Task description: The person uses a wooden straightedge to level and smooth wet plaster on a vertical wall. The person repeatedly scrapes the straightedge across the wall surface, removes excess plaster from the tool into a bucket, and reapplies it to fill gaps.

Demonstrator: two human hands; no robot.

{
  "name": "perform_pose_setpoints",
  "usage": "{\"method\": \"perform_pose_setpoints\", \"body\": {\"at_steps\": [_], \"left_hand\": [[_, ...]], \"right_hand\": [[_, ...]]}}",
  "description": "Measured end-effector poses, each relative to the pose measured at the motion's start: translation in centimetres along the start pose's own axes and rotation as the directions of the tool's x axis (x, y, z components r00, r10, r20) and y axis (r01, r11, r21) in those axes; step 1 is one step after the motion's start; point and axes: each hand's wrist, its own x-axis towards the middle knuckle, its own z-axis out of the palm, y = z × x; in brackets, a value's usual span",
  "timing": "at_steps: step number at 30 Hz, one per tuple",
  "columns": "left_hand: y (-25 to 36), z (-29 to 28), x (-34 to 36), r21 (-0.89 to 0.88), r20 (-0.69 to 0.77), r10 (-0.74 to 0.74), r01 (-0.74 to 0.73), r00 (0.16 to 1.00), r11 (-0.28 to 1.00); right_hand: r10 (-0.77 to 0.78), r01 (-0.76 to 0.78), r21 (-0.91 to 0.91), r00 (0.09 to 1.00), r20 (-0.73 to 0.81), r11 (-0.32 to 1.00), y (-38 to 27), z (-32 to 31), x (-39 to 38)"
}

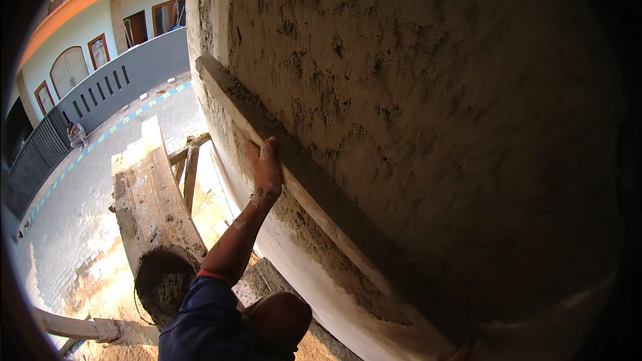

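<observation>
A long wooden straightedge board point(314, 206) lies slantwise against a rough, freshly plastered wall point(374, 93), from upper left to lower right. My left hand point(266, 168), spotted with mortar, grips its edge about a third of the way down, thumb and fingers around it. Down at the lower right, in deep shadow, a small part of my right hand point(466, 350) shows by the board's lower end; its fingers seem closed on it, though most of the hand is hidden. Wet mortar point(264, 110) has gathered along the board's upper side.
Left of my arm, a mortar-stained scaffold plank point(144, 194) carries a dark bucket point(164, 281) with mortar inside. Wooden supports point(190, 174) stand beside it. Far below lies a paved street point(80, 207) with a grey fence point(134, 70); a person point(77, 135) sits near it.
</observation>
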Motion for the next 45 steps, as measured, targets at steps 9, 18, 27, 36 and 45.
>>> {"method": "perform_pose_setpoints", "body": {"at_steps": [9, 18, 27, 36, 45], "left_hand": [[-0.5, 0.2, 0.8, -0.101, 0.0, 0.107, -0.106, 0.994, 0.989], [-4.0, 0.4, -7.5, 0.003, -0.027, 0.084, -0.084, 0.996, 0.996], [-0.1, -2.7, 14.5, -0.005, -0.007, 0.057, -0.057, 0.998, 0.998], [-3.5, 1.1, -2.9, -0.103, -0.008, -0.109, 0.108, 0.994, 0.989], [0.6, 1.7, -3.8, -0.104, -0.016, 0.126, -0.127, 0.992, 0.986]], "right_hand": [[-0.014, 0.014, 0.001, 1.0, 0.027, 1.0, 1.6, 2.7, -2.5], [-0.071, 0.074, -0.118, 0.997, 0.023, 0.99, 4.0, 0.3, -3.8], [-0.102, 0.103, -0.016, 0.99, 0.095, 0.995, -6.8, -0.4, 8.0], [-0.049, 0.061, -0.085, 0.99, 0.136, 0.995, 4.1, 0.8, -2.5], [-0.019, 0.026, -0.211, 0.999, 0.035, 0.977, 3.9, 0.6, -3.8]]}}
